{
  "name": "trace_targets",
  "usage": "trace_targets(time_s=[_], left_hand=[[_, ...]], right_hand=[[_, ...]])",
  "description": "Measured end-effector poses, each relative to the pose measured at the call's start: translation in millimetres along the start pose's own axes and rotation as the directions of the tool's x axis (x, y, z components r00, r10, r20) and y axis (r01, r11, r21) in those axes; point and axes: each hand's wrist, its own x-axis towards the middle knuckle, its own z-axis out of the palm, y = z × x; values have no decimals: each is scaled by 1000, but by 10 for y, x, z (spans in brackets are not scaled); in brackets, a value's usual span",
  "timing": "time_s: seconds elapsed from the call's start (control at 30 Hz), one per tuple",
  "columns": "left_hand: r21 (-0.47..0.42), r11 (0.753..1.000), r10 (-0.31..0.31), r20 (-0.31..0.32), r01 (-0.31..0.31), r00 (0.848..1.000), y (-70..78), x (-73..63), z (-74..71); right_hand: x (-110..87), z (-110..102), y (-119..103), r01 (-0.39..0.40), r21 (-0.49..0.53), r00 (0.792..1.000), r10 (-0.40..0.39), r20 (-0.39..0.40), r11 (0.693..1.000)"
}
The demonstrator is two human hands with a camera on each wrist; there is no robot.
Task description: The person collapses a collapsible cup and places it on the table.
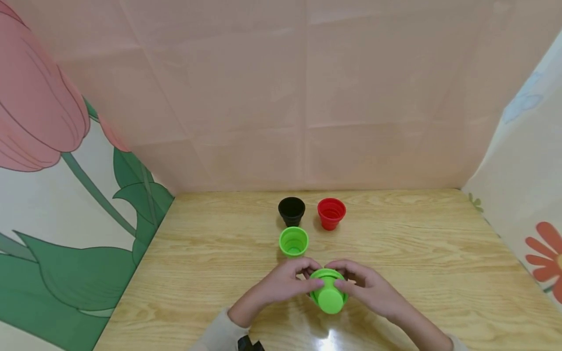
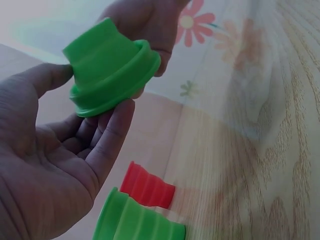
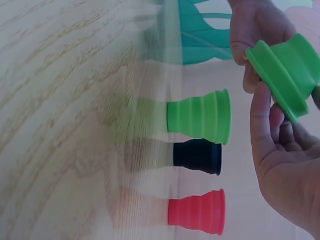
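Between both hands, above the front of the table, is a green collapsible cup [image 1: 330,298], partly folded, its base tilted toward the head camera. My left hand [image 1: 291,282] pinches its left side, thumb on the wall and fingers under the rim. On the other side my right hand [image 1: 371,287] grips it in the same way. In the left wrist view the held cup [image 2: 107,70] shows a short base section and a doubled rim. A second green cup [image 1: 293,242] stands upright and extended just beyond the left hand.
Behind the standing green cup are a black cup [image 1: 291,210] and, to its right, a red cup [image 1: 331,213], both upright with open tops. They stand toward the back of the wooden table [image 1: 439,243]. A pinkish sheet [image 1: 303,97] hangs along the back edge.
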Motion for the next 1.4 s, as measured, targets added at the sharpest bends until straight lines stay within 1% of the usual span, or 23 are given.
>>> trace_targets(time_s=[0.13,0.27,0.43,0.5,0.63,0.73,0.83,0.93,1.07,1.17,1.27,1.4], left_hand=[[55,998,-8,14,7,1000,-7,6,-2],[82,997,-1,32,-2,999,-14,18,4],[84,996,-21,15,20,1000,-27,30,25],[86,996,-26,0,26,1000,-32,34,34],[96,995,-21,-24,24,999,-42,39,45],[78,997,-14,-33,17,999,-49,37,50],[41,999,-3,-32,5,999,-50,33,47],[19,1000,23,-17,-23,1000,-38,24,35],[-29,997,66,15,-65,998,-20,7,16],[-68,995,79,25,-77,997,-12,4,12],[-76,995,70,15,-69,997,-8,14,22],[-72,997,39,-21,-40,999,2,30,43]], right_hand=[[4,2,13,65,13,996,-65,53,998],[12,8,25,123,23,989,-124,75,992],[22,39,38,189,-23,981,-188,46,982],[26,54,41,217,-61,976,-215,28,974],[34,78,38,269,-164,961,-275,-16,949],[37,86,40,273,-216,955,-291,-55,937],[37,89,40,256,-233,954,-284,-93,938],[38,92,30,248,-237,952,-282,-120,939],[40,98,19,260,-249,944,-300,-138,933],[43,103,9,259,-259,941,-304,-150,931],[47,112,-5,250,-275,939,-301,-165,928],[51,120,-14,231,-279,938,-290,-193,932]])
